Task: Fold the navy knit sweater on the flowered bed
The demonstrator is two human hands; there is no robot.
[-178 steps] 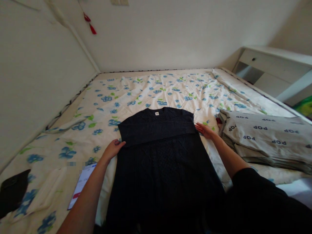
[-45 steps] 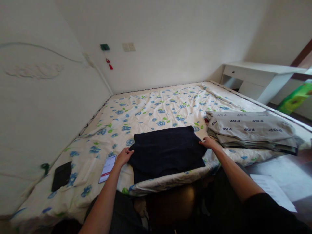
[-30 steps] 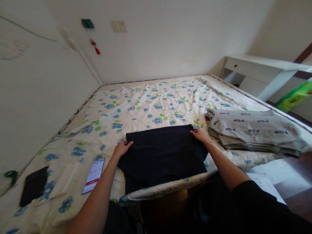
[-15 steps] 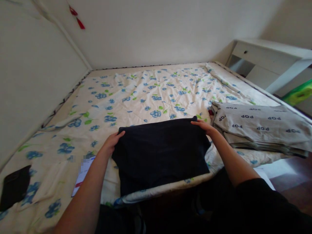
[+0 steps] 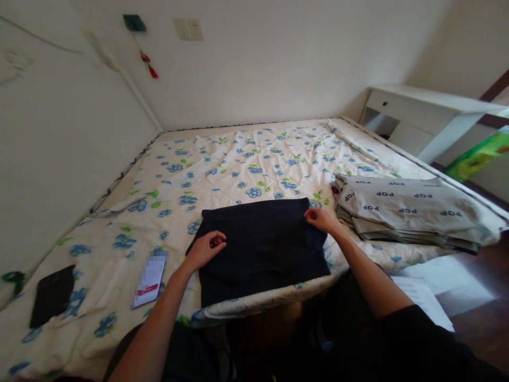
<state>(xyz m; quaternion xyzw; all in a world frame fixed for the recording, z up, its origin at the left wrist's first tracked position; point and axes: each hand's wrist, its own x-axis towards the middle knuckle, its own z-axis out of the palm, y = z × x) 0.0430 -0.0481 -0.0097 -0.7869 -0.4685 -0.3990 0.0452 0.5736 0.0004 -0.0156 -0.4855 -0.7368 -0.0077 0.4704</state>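
Observation:
A dark navy shirt (image 5: 258, 249) lies folded near the front edge of the bed, its lower part draping toward that edge. My left hand (image 5: 205, 248) is over its left side, fingers curled with a gap between thumb and fingers, holding nothing. At the shirt's right side, just below the upper corner, my right hand (image 5: 318, 218) has thumb and fingers pinched together on the cloth. Both upper corners of the shirt show uncovered.
A stack of folded grey clothes (image 5: 405, 204) printed "POP" sits to the right on the flowered bedsheet (image 5: 246, 154). At left lie a dark phone-like item (image 5: 52, 296) and a white printed card (image 5: 150, 281). A white desk (image 5: 421, 114) stands beyond the bed's right edge.
My left hand has let go of the shirt's upper left corner and come inward over the cloth. My right hand has slid down from the upper right corner. The shirt's top edge lies flatter.

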